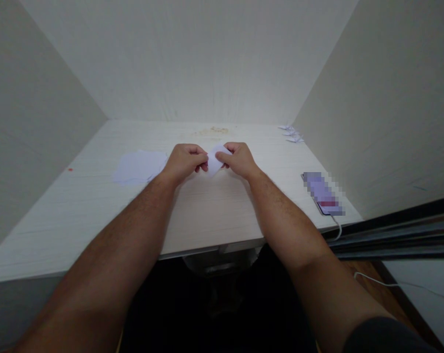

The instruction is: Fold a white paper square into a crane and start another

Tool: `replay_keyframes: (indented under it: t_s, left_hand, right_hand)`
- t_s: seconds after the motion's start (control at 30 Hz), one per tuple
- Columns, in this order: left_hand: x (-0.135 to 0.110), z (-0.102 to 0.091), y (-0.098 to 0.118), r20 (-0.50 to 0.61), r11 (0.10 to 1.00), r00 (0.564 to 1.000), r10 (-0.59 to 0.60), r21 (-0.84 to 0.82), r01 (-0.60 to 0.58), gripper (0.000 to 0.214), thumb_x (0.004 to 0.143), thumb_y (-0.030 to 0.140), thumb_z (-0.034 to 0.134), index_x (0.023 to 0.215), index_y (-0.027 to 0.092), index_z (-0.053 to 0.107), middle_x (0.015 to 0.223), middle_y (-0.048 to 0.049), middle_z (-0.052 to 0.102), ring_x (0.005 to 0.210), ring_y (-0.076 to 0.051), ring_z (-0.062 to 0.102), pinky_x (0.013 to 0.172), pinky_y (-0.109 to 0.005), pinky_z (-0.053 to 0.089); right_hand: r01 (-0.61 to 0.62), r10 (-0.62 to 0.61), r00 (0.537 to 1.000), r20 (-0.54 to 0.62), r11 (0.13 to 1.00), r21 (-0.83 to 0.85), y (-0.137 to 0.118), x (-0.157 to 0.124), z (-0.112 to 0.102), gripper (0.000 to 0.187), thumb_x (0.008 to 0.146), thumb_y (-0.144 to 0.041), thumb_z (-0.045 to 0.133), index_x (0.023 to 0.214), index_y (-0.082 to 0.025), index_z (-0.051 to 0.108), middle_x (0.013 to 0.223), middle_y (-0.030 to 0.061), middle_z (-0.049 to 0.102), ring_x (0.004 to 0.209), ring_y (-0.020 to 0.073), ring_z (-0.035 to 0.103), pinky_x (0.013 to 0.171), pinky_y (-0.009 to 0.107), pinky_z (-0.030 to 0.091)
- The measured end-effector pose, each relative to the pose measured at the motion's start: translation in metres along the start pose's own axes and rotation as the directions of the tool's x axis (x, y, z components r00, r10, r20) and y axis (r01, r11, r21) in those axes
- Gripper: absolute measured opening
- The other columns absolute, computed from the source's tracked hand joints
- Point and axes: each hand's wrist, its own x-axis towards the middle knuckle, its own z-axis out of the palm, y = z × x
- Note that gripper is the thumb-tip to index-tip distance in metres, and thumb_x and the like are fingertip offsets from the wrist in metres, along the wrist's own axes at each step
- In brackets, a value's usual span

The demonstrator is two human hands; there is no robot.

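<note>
Between my two hands, above the middle of the table, is a small folded piece of white paper (215,166). My left hand (187,161) pinches its left edge between thumb and fingers. On the other side my right hand (237,158) grips the paper, the thumb lying across its face. One corner of the paper points down toward me. Left of my left hand lies a stack of white paper sheets (139,165), its right end partly behind my wrist. Several small folded white paper shapes (291,133) sit at the far right of the table.
A phone (322,192), its screen blurred out, lies near the right edge with a white cable (337,228) running off the table (210,215). Pale walls enclose the table at the back and sides. Brownish marks (214,130) show near the back wall, and a small red spot (70,169) at left.
</note>
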Motion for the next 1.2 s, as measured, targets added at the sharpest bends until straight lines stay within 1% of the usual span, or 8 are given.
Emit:
replay_keyframes:
  t_s: [0.13,0.2,0.4,0.53,0.73,0.93,1.07,1.2]
  left_hand:
    - [0.002,-0.002,-0.003,-0.018,0.999,1.000,-0.013,0.031,0.014,0.008,0.061,0.021,0.067,0.056,0.016,0.063,0.050,-0.0045,0.063,0.041,-0.010,0.047,0.044,-0.025,0.031]
    - [0.003,-0.002,-0.004,-0.023,0.999,0.999,-0.023,0.030,0.024,0.008,0.060,0.020,0.066,0.054,0.017,0.062,0.049,-0.0041,0.062,0.041,-0.010,0.046,0.043,-0.025,0.030]
    - [0.003,-0.002,-0.001,-0.029,0.997,0.998,-0.056,-0.052,0.055,0.007,0.057,0.018,0.063,0.051,0.018,0.059,0.046,-0.0038,0.059,0.040,-0.011,0.048,0.042,-0.025,0.029]
    - [0.003,0.000,0.001,-0.055,0.989,0.993,-0.101,-0.117,0.094,0.007,0.055,0.017,0.063,0.051,0.018,0.058,0.044,-0.0033,0.058,0.039,-0.011,0.049,0.041,-0.024,0.029]
    - [0.004,0.000,0.001,-0.054,0.974,0.989,-0.139,-0.189,0.127,0.007,0.054,0.017,0.064,0.053,0.017,0.057,0.041,-0.0006,0.054,0.037,-0.010,0.047,0.039,-0.022,0.028]
    - [0.005,0.001,-0.001,-0.033,0.952,0.988,-0.153,-0.273,0.138,0.009,0.055,0.017,0.065,0.054,0.017,0.056,0.042,0.0005,0.052,0.037,-0.009,0.046,0.038,-0.022,0.028]
    - [0.005,0.001,-0.001,-0.023,0.936,0.987,-0.157,-0.324,0.141,0.010,0.055,0.016,0.065,0.053,0.016,0.056,0.043,0.0019,0.051,0.035,-0.008,0.044,0.036,-0.022,0.027]
    - [0.004,0.001,0.000,0.012,0.926,0.987,-0.160,-0.344,0.154,0.010,0.055,0.016,0.066,0.054,0.016,0.056,0.044,0.0020,0.050,0.035,-0.007,0.043,0.036,-0.022,0.026]
  right_hand:
    - [0.063,-0.063,0.998,0.019,0.998,-0.003,0.003,-0.001,0.001,0.013,0.077,-0.026,0.065,0.071,-0.016,0.065,0.059,-0.0025,0.060,0.054,0.0091,0.053,0.051,0.020,0.043]
    - [0.074,-0.074,0.997,0.037,0.997,0.013,0.002,-0.001,0.001,0.013,0.078,-0.027,0.064,0.073,-0.015,0.068,0.060,-0.0023,0.062,0.053,0.0086,0.054,0.051,0.020,0.045]
    - [0.016,-0.026,0.996,0.088,0.994,0.105,-0.003,-0.001,0.003,0.014,0.079,-0.026,0.067,0.081,-0.015,0.075,0.062,-0.0020,0.064,0.052,0.0076,0.054,0.051,0.020,0.048]
    - [0.011,-0.026,0.996,0.082,0.984,0.180,0.001,0.001,0.004,0.018,0.076,-0.028,0.071,0.088,-0.017,0.078,0.067,-0.0012,0.069,0.053,0.0070,0.055,0.053,0.021,0.052]
    - [0.044,-0.066,0.995,0.080,0.967,0.252,0.007,0.004,0.005,0.014,0.070,-0.023,0.072,0.082,-0.017,0.077,0.071,-0.0004,0.072,0.056,0.0076,0.060,0.056,0.021,0.055]
    - [0.052,-0.073,0.994,0.078,0.967,0.250,0.008,0.004,0.004,0.015,0.066,-0.016,0.069,0.078,-0.017,0.077,0.070,0.0000,0.072,0.059,0.0085,0.062,0.061,0.022,0.055]
    - [0.054,-0.078,0.994,0.083,0.965,0.256,0.006,0.003,0.003,0.015,0.065,-0.016,0.069,0.077,-0.017,0.078,0.068,-0.0003,0.071,0.058,0.0085,0.062,0.061,0.022,0.055]
    - [0.049,-0.071,0.994,0.082,0.968,0.247,0.004,0.002,0.003,0.016,0.065,-0.017,0.068,0.078,-0.016,0.077,0.068,-0.0001,0.071,0.058,0.0085,0.061,0.061,0.023,0.056]
